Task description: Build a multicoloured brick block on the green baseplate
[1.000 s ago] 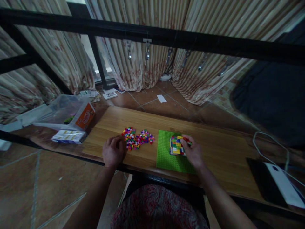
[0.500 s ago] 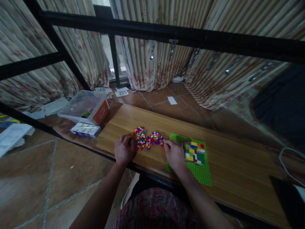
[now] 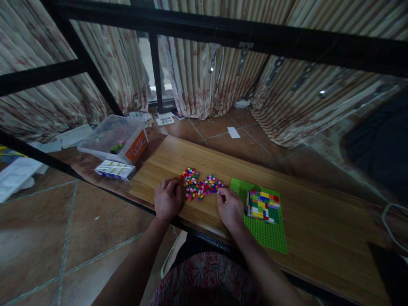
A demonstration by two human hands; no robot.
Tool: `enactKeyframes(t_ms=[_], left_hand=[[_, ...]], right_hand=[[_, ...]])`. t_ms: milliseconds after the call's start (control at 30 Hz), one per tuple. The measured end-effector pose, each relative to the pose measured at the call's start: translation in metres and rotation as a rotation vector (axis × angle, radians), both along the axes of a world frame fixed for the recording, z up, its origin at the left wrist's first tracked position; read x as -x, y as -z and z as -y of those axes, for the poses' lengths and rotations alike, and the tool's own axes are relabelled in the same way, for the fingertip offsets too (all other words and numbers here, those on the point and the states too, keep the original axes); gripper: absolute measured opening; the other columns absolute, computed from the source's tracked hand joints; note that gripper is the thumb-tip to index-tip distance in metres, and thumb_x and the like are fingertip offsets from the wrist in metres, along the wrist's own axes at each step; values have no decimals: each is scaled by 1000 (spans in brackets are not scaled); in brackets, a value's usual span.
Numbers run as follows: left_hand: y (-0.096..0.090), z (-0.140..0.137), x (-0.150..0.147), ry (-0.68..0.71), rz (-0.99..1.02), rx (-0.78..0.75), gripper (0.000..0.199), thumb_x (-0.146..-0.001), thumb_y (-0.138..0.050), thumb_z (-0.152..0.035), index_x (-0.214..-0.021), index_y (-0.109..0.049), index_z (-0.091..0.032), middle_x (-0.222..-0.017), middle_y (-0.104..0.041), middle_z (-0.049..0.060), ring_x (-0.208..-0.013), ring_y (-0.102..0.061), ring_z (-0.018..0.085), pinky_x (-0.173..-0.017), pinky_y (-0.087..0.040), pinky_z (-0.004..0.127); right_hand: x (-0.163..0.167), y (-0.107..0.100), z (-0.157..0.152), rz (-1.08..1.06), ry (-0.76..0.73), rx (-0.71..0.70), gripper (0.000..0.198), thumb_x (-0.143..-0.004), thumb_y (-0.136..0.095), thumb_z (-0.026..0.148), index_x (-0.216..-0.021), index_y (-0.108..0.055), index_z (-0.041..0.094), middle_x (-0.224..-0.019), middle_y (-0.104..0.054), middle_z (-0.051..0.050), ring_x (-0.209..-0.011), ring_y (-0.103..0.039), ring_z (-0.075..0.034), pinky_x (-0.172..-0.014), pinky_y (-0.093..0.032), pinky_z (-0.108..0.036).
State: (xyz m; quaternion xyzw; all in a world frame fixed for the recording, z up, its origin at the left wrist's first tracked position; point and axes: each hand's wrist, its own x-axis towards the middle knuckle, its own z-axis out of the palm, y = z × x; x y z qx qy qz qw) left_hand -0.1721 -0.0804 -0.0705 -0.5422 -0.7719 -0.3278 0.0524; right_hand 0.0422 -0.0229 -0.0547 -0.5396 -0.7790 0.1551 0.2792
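Observation:
Small coloured toy bricks (image 3: 193, 187) lie in a loose, two-lobed pile on the wooden table (image 3: 312, 212). My left hand (image 3: 167, 199) rests at the pile's left side, its fingers curled in; whatever they might hold is hidden. At the right edge of the pile is my right hand (image 3: 230, 208), thumb and forefinger pinched together. A pale speck shows at those fingertips, too small to name. Right of this hand lies a green studded baseplate (image 3: 267, 239), bearing a block of joined multicoloured bricks (image 3: 263, 206).
A clear plastic bin (image 3: 114, 138) with an orange label stands beyond the table's left end, a white and blue box (image 3: 115, 170) before it. A black metal bar (image 3: 204, 27) crosses above the far side. A pale cable (image 3: 387, 227) curves at the right.
My right hand has drawn slightly left, away from the baseplate, so more of the brick block shows. The camera view has shifted a little. My left hand stays beside the pile.

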Motion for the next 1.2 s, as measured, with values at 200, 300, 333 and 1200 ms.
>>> enactKeyframes(t_ms=[200,300,333,1200], left_hand=[[-1,0,0,-6,3,5,20,-86,-53,-30,-94,-68,-20,-100,-67,9,-92,-60,23,-84,-48,37],[-2,-1,0,-5,0,-2,20,-86,-52,-29,-94,-68,-19,-101,-67,9,-93,-61,23,-86,-49,37],[-2,-1,0,-7,-3,-3,21,-86,-52,-30,-95,-68,-19,-101,-67,9,-94,-61,23,-86,-49,37],[-1,0,1,-19,-24,9,22,-86,-51,-31,-96,-68,-20,-101,-66,10,-94,-61,23,-86,-48,37]], right_hand=[[-7,-4,1,-62,21,55,17,-85,-52,20,-91,-68,20,-89,-69,-5,-82,-63,-19,-77,-47,-30],[-5,-3,-1,-45,33,69,15,-83,-56,22,-92,-67,19,-92,-69,-6,-85,-63,-20,-81,-47,-32],[-4,-3,-2,-44,32,74,14,-83,-57,23,-92,-67,19,-92,-69,-6,-86,-63,-20,-81,-47,-32],[-3,-7,-13,149,-57,52,16,-83,-58,16,-92,-69,23,-92,-64,-5,-94,-56,-22,-87,-43,-33]])
